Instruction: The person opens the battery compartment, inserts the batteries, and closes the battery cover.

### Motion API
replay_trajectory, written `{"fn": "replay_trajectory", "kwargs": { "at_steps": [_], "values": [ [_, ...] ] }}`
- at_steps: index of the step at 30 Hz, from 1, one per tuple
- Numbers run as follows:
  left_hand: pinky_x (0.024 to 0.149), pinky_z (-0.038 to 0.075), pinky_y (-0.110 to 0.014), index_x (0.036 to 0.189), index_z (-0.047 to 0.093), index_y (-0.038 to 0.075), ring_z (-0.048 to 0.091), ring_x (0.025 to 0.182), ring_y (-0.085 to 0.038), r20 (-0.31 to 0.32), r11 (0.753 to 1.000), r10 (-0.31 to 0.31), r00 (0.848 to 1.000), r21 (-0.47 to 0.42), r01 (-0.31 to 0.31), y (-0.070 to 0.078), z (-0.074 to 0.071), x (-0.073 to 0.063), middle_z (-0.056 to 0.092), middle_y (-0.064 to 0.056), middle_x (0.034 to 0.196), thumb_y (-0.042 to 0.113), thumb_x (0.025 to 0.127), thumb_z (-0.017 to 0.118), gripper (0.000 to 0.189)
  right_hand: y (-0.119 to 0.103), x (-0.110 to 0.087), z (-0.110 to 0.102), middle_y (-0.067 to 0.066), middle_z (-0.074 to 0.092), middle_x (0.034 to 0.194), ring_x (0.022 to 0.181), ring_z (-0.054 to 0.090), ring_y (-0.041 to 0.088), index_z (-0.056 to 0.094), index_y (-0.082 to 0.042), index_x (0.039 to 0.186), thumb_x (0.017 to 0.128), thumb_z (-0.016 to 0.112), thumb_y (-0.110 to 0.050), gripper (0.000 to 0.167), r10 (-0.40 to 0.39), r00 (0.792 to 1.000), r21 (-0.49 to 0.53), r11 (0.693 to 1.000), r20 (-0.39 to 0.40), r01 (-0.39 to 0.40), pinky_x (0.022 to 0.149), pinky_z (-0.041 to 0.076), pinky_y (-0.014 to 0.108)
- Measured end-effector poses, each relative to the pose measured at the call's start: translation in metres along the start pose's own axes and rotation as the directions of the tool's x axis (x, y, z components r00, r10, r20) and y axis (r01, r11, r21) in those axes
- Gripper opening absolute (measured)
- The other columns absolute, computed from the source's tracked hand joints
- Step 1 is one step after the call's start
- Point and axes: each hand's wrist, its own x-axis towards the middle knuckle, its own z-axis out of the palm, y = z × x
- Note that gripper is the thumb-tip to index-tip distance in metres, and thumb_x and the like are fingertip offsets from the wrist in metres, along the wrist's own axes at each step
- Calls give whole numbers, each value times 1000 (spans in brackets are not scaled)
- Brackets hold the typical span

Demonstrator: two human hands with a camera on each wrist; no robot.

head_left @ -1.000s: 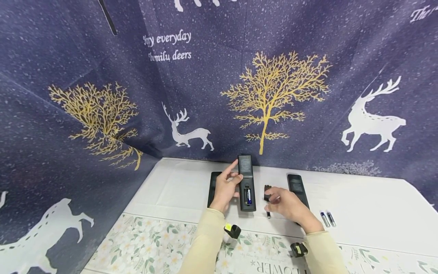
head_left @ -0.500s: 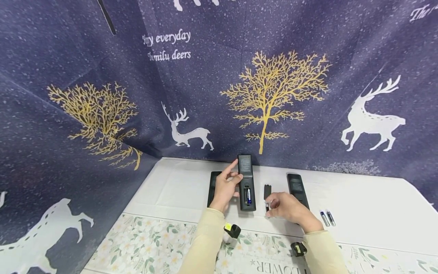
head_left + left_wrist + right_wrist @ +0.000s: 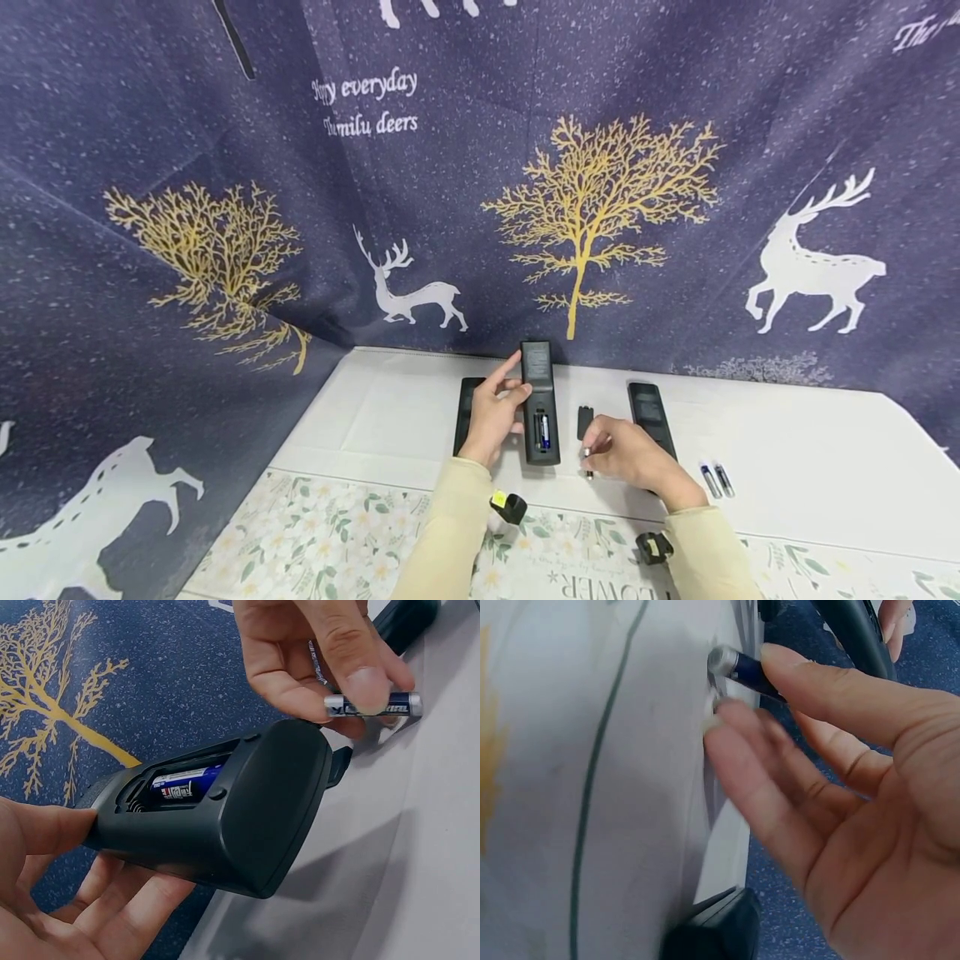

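In my left hand (image 3: 491,421) is a black remote control (image 3: 537,367), back side toward me, with its battery compartment uncovered. One blue battery (image 3: 187,784) lies in the compartment; the slot beside it shows a bare spring (image 3: 136,804). Thumb and fingers hold the remote along its sides. My right hand (image 3: 633,457) pinches a second battery (image 3: 406,703) between thumb and fingers, close over the white table and to the right of the remote. A small black battery cover (image 3: 585,421) lies on the table just beyond the right fingertips.
Another black remote (image 3: 465,408) lies partly hidden behind my left hand. A third remote (image 3: 651,408) lies behind the right hand. Two batteries (image 3: 717,480) rest side by side farther right. A patterned cloth (image 3: 420,208) hangs at the table's back edge.
My right hand has come down from beside the battery cover to the battery on the table, and now pinches it. The left hand and its remote have stayed in place.
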Motion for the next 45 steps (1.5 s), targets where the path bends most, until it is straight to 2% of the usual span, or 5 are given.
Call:
{"fn": "replay_trajectory", "kwargs": {
  "at_steps": [10,20,26,33,45],
  "values": [
    [58,60,-43,152,61,38,65,92,-20,0,1000,-10,1000,-11,10,1,1,-1,61,-9,124,11,103,70,56,2,2,5,6,63,91,82,70,21,64,0,97,85,79,10,22,16,1000,209,978,1,-16,64,61,32],
    [59,61,-42,152,60,38,65,93,-21,3,1000,-4,1000,-9,4,1,0,-1,61,-9,125,12,104,70,56,-7,5,2,7,69,97,77,73,22,65,-4,104,93,81,-3,20,117,990,220,971,-80,-96,68,62,35],
    [55,60,-37,153,61,34,65,94,-21,3,1000,3,1000,-9,-3,-2,3,0,61,-11,126,13,103,71,55,-19,5,-1,5,73,95,77,74,20,67,-6,108,93,83,-9,21,94,984,225,973,-152,-58,70,60,34],
    [54,60,-34,153,60,32,65,97,-22,2,1000,9,1000,5,-9,0,3,-1,61,-12,127,12,103,71,55,-31,8,6,8,71,93,79,74,25,66,1,109,92,82,-2,23,5,980,283,958,-199,52,71,64,34],
    [57,62,-38,153,60,35,68,100,-23,17,1000,2,1000,3,-2,1,6,-1,62,-11,127,12,103,71,56,-43,13,27,7,67,100,84,74,20,67,-6,107,91,83,-3,23,-2,935,233,968,-354,91,72,62,27]
  ]
}}
